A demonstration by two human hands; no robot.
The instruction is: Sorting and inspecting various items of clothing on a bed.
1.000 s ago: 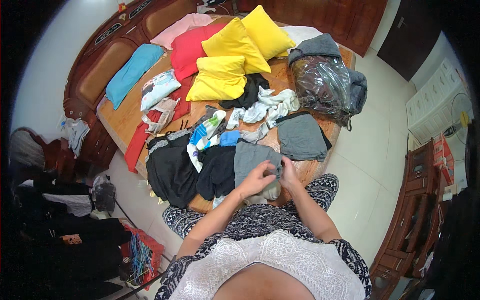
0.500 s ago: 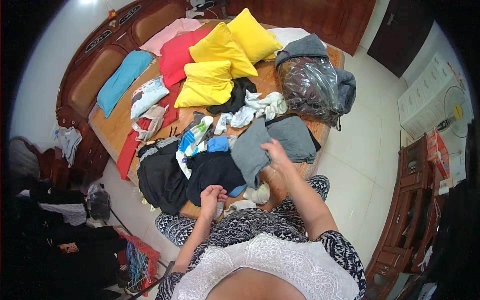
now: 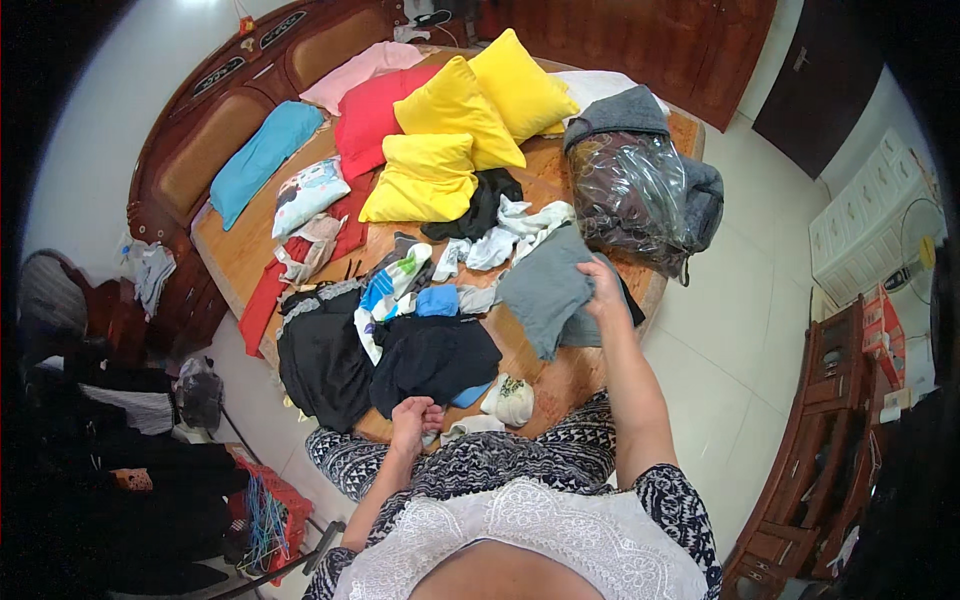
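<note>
My right hand [image 3: 600, 288] is closed on the edge of a grey cloth garment [image 3: 543, 298]. The piece hangs over another folded dark grey garment at the bed's right side, so its exact kind cannot be told. My left hand [image 3: 415, 420] sits low above the bed's front edge, its fingers loosely curled with nothing visible in them. Just beyond it lies a black garment [image 3: 435, 360]. Between my hands are a rolled whitish sock-like bundle [image 3: 509, 400] and a bit of blue cloth [image 3: 471, 394].
A black garment with grey trim [image 3: 322, 355], small white cloths [image 3: 493, 248] and a blue folded cloth [image 3: 437, 300] cover the bed. Farther back are yellow cushions [image 3: 420, 178] and a clear plastic bag of bedding [image 3: 630, 185]. A red basket with hangers [image 3: 285, 515] stands at lower left.
My right hand has moved right and away from me, drawing the grey garment off the black one and over the dark grey pile. My left hand has dropped slightly toward me.
</note>
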